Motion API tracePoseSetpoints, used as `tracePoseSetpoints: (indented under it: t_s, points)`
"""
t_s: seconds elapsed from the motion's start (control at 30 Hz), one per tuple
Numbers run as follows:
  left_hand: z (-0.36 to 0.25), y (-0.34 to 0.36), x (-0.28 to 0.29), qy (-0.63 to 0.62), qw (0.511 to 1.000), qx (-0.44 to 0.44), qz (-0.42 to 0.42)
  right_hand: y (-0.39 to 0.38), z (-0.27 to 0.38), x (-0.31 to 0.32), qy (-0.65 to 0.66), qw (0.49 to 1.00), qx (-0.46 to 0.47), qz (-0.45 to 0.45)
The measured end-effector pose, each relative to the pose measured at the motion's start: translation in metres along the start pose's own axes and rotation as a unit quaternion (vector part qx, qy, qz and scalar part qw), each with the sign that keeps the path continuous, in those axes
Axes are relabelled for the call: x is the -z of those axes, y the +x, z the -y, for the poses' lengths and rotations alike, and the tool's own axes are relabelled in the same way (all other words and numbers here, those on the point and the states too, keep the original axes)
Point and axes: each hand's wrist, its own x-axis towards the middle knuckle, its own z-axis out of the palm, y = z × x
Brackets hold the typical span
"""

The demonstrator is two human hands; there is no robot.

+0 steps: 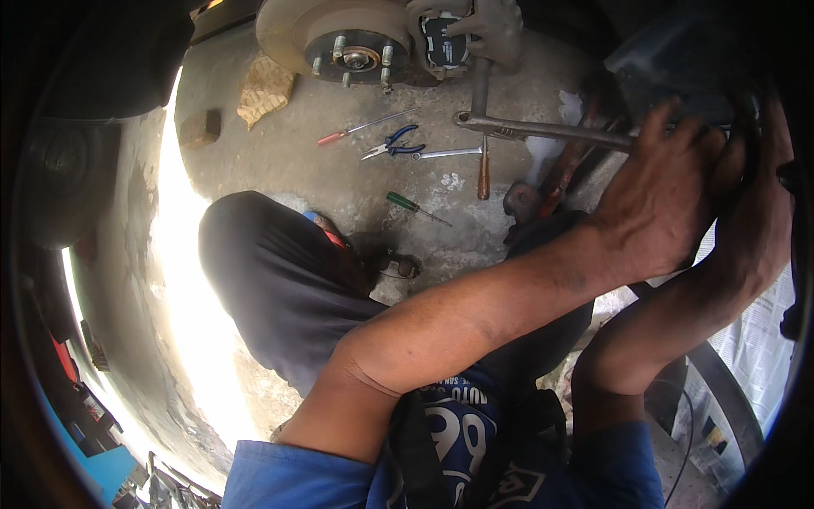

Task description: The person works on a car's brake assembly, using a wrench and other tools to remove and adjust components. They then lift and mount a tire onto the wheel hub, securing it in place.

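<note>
My left hand [670, 188] is curled around the handle end of a long metal wrench [560, 132], which stretches leftward below a brake clamp [498, 30]. My right hand [765, 161] is beside it, in shadow; I cannot tell whether its fingers grasp anything. Blue-handled pliers [393, 148] and a green-handled screwdriver [403, 202] lie on the concrete floor [254, 161].

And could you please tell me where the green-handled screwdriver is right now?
In the head view, the green-handled screwdriver lies on the grey concrete floor slightly above centre, below the blue-handled metal pliers.
</note>
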Motion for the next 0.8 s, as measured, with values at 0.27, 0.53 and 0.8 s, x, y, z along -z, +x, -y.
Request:
tracePoseSetpoints:
  t_s: [0.27, 0.53, 0.8]
  points:
    - [0.027, -0.071, -0.079, -0.058, 0.918, 0.122, 0.374, -0.031, -0.028, -0.044, -0.183, 0.95, 0.017, 0.252]
    - [0.09, -0.167, -0.147, 0.117, 0.968, -0.012, 0.221, -0.108, -0.055, -0.171, -0.214, 0.893, -0.081, 0.387]
    - [0.138, -0.224, -0.091, -0.101, 0.868, 0.337, 0.352, -0.136, -0.064, -0.25, 0.072, 0.801, -0.291, 0.519]
